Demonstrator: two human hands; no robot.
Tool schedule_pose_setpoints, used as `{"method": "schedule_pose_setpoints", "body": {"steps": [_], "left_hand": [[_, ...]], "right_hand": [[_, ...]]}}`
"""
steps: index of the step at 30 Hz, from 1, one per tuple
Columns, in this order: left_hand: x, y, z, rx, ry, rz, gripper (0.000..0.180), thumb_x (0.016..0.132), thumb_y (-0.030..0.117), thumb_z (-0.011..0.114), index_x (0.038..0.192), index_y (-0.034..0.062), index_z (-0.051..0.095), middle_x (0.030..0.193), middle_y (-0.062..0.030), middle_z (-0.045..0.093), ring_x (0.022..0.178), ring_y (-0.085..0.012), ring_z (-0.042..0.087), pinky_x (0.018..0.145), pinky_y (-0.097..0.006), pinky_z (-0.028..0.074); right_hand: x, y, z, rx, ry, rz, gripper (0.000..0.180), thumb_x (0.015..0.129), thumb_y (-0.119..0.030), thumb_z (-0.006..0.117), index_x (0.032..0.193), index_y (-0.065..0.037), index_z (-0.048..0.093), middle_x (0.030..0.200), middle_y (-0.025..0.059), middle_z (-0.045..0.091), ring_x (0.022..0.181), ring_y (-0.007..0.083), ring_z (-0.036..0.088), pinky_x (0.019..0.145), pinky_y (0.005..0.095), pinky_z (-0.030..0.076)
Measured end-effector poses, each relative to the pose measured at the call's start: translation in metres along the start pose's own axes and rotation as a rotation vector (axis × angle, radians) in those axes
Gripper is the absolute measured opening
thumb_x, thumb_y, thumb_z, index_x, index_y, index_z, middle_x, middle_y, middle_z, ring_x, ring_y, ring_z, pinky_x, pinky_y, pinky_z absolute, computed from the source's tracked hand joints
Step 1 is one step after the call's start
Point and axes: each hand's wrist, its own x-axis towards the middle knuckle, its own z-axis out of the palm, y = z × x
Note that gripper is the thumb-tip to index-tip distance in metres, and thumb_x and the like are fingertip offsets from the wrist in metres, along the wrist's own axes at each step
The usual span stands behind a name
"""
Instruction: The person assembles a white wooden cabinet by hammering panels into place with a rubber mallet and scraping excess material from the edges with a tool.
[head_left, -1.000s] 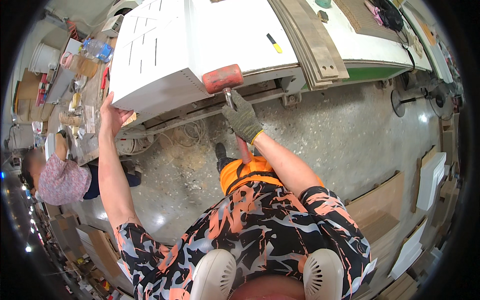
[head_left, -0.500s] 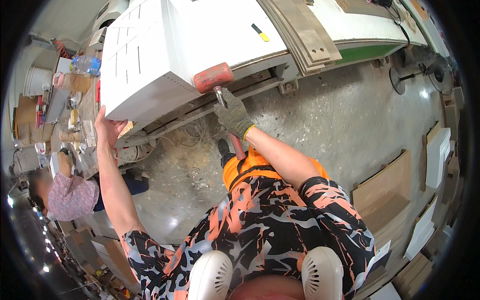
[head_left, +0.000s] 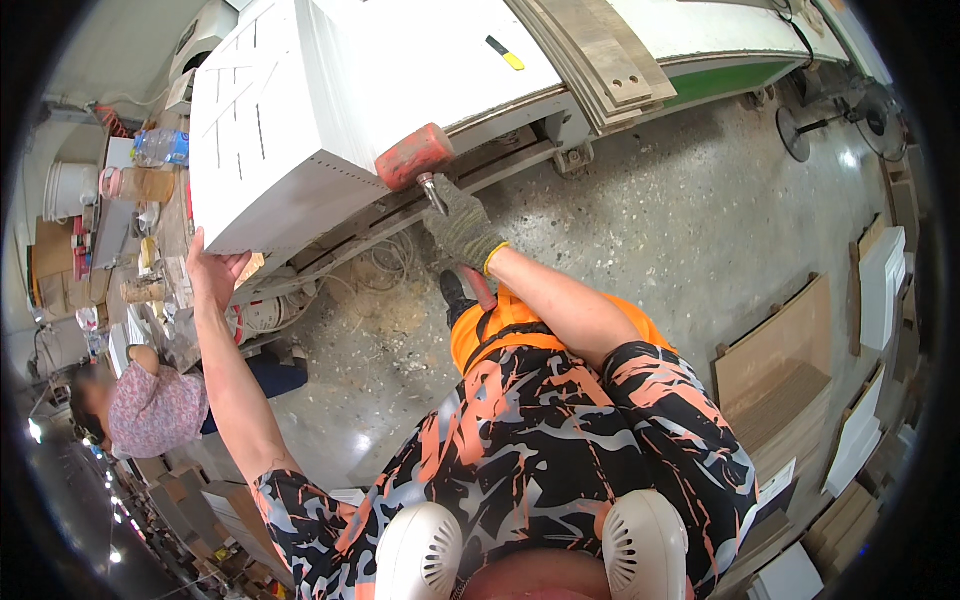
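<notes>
Long machine bed (head_left: pixel 700 80) bearing white panel stack (head_left: pixel 300 110) and stacked wooden boards (head_left: pixel 600 60).

Bottles, a bucket and one small tag, all far from the worker

A clear plastic bottle (head_left: pixel 160 147) with a pale label band lies on the cluttered surface (head_left: pixel 120 250) at far left; just beside it sits an amber, pink-capped jar (head_left: pixel 140 184) and, further left, a white bucket (head_left: pixel 68 190). A small yellow-and-black tag (head_left: pixel 506 53) sticks on the white board (head_left: pixel 330 90) at far centre. No screens show.
</notes>
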Motion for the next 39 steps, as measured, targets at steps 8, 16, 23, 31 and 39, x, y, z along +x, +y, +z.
{"method": "schedule_pose_setpoints", "body": {"steps": [8, 16, 23, 31, 39], "left_hand": [[-0.002, 0.002, 0.001, 0.004, -0.008, 0.011, 0.083, 0.083, 0.055, 0.06, 0.135, -0.0049, 0.036, 0.127, -0.0234, 0.048, 0.112, -0.0344, 0.056, 0.097, -0.045, 0.048], [-0.005, 0.001, 0.005, 0.024, 0.021, 0.028, 0.082, 0.083, 0.054, 0.061, 0.133, -0.0053, 0.037, 0.125, -0.0225, 0.05, 0.109, -0.0335, 0.058, 0.093, -0.045, 0.051], [-0.006, 0.001, 0.005, 0.013, 0.014, 0.018, 0.084, 0.083, 0.054, 0.061, 0.135, -0.0061, 0.034, 0.127, -0.0234, 0.048, 0.111, -0.0342, 0.056, 0.095, -0.045, 0.05], [-0.006, 0.003, 0.007, 0.021, 0.007, 0.016, 0.084, 0.085, 0.053, 0.058, 0.138, -0.0076, 0.03, 0.131, -0.0264, 0.044, 0.115, -0.0366, 0.054, 0.098, -0.046, 0.048], [-0.006, 0.002, 0.006, 0.037, 0.015, 0.013, 0.084, 0.085, 0.054, 0.057, 0.138, -0.0064, 0.031, 0.13, -0.0268, 0.045, 0.116, -0.0366, 0.054, 0.098, -0.046, 0.047]], "right_hand": [[0.002, 0.04, 0.01, 0.032, 0.052, 0.095, 0.06, 0.082, -0.023, 0.063, 0.133, 0.003, 0.046, 0.117, 0.0262, 0.059, 0.11, 0.0354, 0.058, 0.095, 0.0376, 0.045], [-0.003, 0.039, 0.014, -0.038, 0.026, 0.036, 0.06, 0.081, -0.022, 0.063, 0.133, 0.003, 0.046, 0.115, 0.0266, 0.059, 0.108, 0.0392, 0.058, 0.091, 0.0391, 0.046], [-0.002, 0.034, 0.006, -0.004, -0.028, 0.085, 0.06, 0.081, -0.021, 0.063, 0.133, 0.004, 0.046, 0.12, 0.0273, 0.057, 0.111, 0.0412, 0.056, 0.094, 0.0395, 0.045], [0.001, 0.006, 0.003, 0.078, 0.141, -0.146, 0.059, 0.084, -0.02, 0.063, 0.134, 0.005, 0.044, 0.124, 0.0271, 0.055, 0.115, 0.0374, 0.055, 0.097, 0.0382, 0.044], [-0.007, -0.026, -0.01, 0.088, -0.006, -0.028, 0.059, 0.084, -0.018, 0.064, 0.134, 0.005, 0.043, 0.114, 0.0263, 0.06, 0.105, 0.0355, 0.061, 0.089, 0.0379, 0.048]]}}
